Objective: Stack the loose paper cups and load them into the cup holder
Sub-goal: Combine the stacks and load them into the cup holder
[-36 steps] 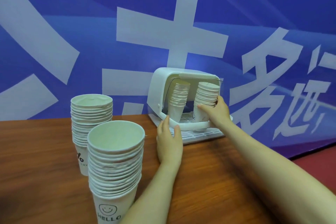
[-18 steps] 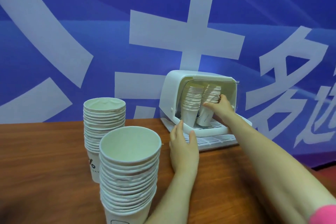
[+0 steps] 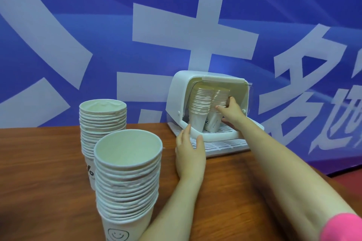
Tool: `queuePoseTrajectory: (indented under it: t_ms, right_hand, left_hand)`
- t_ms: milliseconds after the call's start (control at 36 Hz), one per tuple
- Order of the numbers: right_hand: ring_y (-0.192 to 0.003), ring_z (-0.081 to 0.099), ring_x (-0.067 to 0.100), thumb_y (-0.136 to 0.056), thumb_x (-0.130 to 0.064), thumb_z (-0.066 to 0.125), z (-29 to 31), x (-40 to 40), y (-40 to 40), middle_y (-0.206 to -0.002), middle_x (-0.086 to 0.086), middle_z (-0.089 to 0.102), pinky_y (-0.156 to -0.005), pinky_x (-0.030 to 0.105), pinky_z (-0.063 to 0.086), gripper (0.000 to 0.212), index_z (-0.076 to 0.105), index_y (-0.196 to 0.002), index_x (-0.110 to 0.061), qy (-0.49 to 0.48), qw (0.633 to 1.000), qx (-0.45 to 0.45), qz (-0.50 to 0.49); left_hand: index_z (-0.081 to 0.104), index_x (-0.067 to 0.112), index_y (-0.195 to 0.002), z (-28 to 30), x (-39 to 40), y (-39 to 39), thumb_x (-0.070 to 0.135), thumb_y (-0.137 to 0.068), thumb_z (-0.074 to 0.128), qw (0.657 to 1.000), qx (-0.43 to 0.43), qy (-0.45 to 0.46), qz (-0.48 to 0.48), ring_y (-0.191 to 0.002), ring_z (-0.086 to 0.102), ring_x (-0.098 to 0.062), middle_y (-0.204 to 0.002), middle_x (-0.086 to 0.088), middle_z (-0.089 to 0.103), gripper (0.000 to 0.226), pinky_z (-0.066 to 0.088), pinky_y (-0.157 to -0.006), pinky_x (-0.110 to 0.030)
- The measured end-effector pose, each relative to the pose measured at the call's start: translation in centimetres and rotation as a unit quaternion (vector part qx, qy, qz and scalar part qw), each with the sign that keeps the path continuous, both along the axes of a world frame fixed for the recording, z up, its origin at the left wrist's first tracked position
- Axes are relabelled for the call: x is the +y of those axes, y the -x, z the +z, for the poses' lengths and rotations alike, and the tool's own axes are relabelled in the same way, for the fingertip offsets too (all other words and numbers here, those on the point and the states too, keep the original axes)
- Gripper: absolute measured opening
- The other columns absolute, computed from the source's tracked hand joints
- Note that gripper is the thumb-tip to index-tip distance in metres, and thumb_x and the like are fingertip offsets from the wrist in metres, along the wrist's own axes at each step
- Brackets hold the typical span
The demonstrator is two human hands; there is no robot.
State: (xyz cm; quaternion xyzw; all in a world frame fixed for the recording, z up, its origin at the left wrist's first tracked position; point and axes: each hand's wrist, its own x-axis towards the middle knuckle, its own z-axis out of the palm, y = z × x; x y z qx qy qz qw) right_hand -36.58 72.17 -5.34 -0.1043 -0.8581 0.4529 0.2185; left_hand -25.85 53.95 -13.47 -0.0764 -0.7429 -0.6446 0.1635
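Now right hand around cup stack

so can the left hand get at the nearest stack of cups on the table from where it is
Probably yes. The left hand lies open by the cup holder's base, holding nothing. The nearest stack stands just to its left on the table with nothing between them.

The left hand lies forward with fingers straight and slightly spread, thumb out to the right, its bare forearm rising from the lower edge. The right hand reaches farther and higher on an outstretched arm, fingers curled in a grip, a bright pink sleeve at the upper arm.
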Motion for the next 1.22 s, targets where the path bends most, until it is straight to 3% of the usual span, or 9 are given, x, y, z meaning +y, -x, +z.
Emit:
queuePoseTrajectory:
  t_ms: [194,306,417,639,889,1000,1083,1167,1222]
  right_hand:
    - [-0.127,0.05,0.029,-0.092,-0.03,0.064,1.2,-0.4,-2.3,-0.143,0.009,0.047,-0.103,0.05,0.046,0.08,0.015,-0.154,-0.025,-0.01,1.0,0.006,-0.012]
    - [-0.127,0.048,0.03,-0.09,-0.042,0.061,1.1,-1.0,-5.6,-0.131,0.006,0.053,-0.106,0.051,0.042,0.08,0.016,-0.154,-0.028,-0.036,0.999,-0.015,-0.003]
    - [-0.111,0.056,0.027,-0.094,-0.032,0.06,1.5,-3.3,-11.8,-0.127,0.007,0.052,-0.099,0.046,0.049,0.067,0.026,-0.151,-0.025,-0.027,0.999,-0.006,0.04]
    - [-0.112,0.058,0.018,-0.097,-0.027,0.056,5.6,-5.1,-22.8,-0.123,0.002,0.054,-0.092,0.033,0.053,0.051,0.04,-0.144,-0.023,-0.027,0.996,0.022,0.088]
    - [-0.102,0.065,0.022,-0.097,-0.017,0.055,4.1,-11.3,-28.8,-0.114,0.01,0.063,-0.09,0.044,0.055,0.035,0.054,-0.132,-0.014,-0.021,0.99,-0.002,0.141]
    - [-0.106,0.062,0.022,-0.095,-0.024,0.059,1.1,-16.3,-29.6,-0.115,0.005,0.064,-0.096,0.042,0.051,0.042,0.05,-0.135,-0.021,-0.075,0.976,-0.015,0.203]
    - [-0.111,0.053,0.01,-0.095,-0.031,0.059,-0.1,-20.1,-29.9,-0.129,-0.001,0.054,-0.1,0.023,0.038,0.06,0.034,-0.148,-0.022,-0.057,0.974,0.022,0.218]
    - [-0.123,0.041,-0.004,-0.09,-0.035,0.066,-0.6,-23.2,-30.4,-0.138,-0.018,0.038,-0.103,0.018,0.031,0.075,0.023,-0.151,-0.026,-0.021,0.973,0.082,0.215]
    - [-0.112,0.041,-0.022,-0.085,-0.028,0.073,-1.0,-24.6,-30.7,-0.128,-0.034,0.038,-0.095,0.004,0.032,0.069,0.028,-0.136,-0.042,-0.004,0.968,0.128,0.216]
  left_hand:
    - [0.042,0.03,-0.143,-0.1,0.0,0.2,0.03,-0.097,0.051,1.0,0.003,-0.017,-0.002,-0.135,0.039,-0.012,-0.148,0.008,0.038,0.046,0.037,-0.108,-0.032]
    - [0.042,0.025,-0.144,0.1,0.0,-0.2,0.026,-0.098,0.05,1.0,0.006,0.0,0.008,-0.135,0.038,-0.017,-0.148,0.002,0.038,0.047,0.034,-0.109,-0.032]
    - [0.048,0.017,-0.138,0.4,0.0,-2.3,0.015,-0.096,0.048,0.996,0.025,0.067,0.048,-0.132,0.038,-0.022,-0.143,-0.005,0.041,0.042,0.032,-0.104,-0.03]
    - [0.055,0.017,-0.128,2.9,-1.7,-9.3,0.013,-0.094,0.047,0.978,0.082,0.179,-0.064,-0.128,0.044,-0.021,-0.136,-0.005,0.048,0.035,0.038,-0.105,-0.034]
    - [0.067,0.023,-0.113,8.0,-11.8,-20.2,0.015,-0.091,0.054,0.941,0.187,0.206,-0.194,-0.107,0.054,-0.003,-0.114,0.008,0.058,0.027,0.041,-0.101,-0.021]
    - [0.068,0.023,-0.109,9.9,-18.7,-22.7,0.013,-0.089,0.053,0.931,0.234,0.228,-0.165,-0.105,0.055,-0.002,-0.111,0.006,0.061,0.027,0.042,-0.092,-0.014]
    - [0.068,0.022,-0.108,10.9,-23.7,-22.9,0.008,-0.09,0.054,0.932,0.251,0.243,-0.095,-0.104,0.056,-0.001,-0.11,0.01,0.061,0.027,0.043,-0.083,-0.012]
    - [0.066,0.022,-0.109,11.3,-28.1,-22.5,0.013,-0.087,0.051,0.93,0.271,0.247,-0.011,-0.106,0.055,-0.001,-0.109,0.012,0.058,0.028,0.04,-0.091,-0.013]
    - [0.062,0.022,-0.117,11.3,-30.7,-22.2,0.013,-0.089,0.055,0.932,0.261,0.246,0.048,-0.113,0.051,-0.003,-0.116,0.013,0.055,0.03,0.034,-0.093,-0.008]
